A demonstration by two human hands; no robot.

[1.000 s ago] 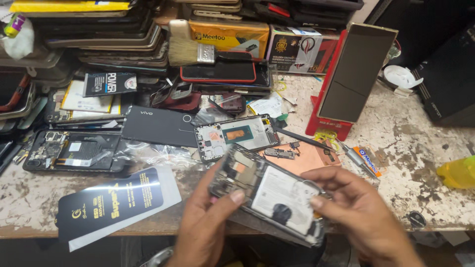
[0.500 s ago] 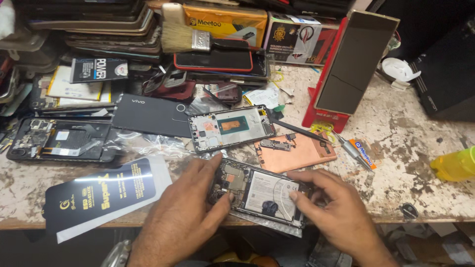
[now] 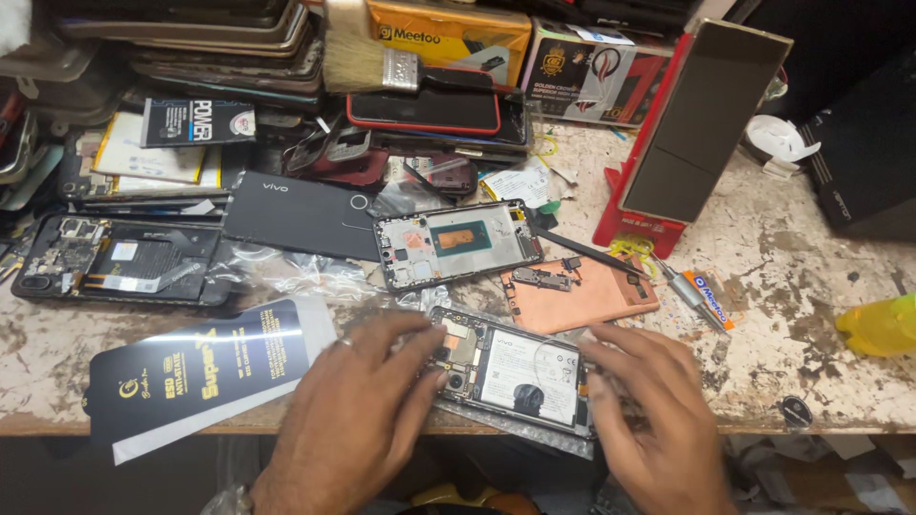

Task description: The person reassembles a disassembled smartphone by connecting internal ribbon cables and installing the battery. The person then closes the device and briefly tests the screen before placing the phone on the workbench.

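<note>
An opened phone (image 3: 515,370) with its back removed lies at the table's front edge, white battery and circuit board showing. My left hand (image 3: 358,405) grips its left end, fingers over the camera corner. My right hand (image 3: 649,410) holds its right end, fingertips on the edge. Just behind it lie a bare phone frame (image 3: 458,242) and a copper-coloured back cover (image 3: 577,298) with a small black part on top.
A dark screen-protector packet (image 3: 196,372) lies at front left, a black back cover (image 3: 296,217) and another opened phone (image 3: 119,259) behind it. A red stand with a panel (image 3: 701,124), glue tube (image 3: 701,296), yellow object (image 3: 883,326), brush (image 3: 367,62) and stacked boxes surround.
Both hands brought the opened phone down from a raised, tilted hold until it lies flat near the table's front edge. The view has shifted closer to the bench.
</note>
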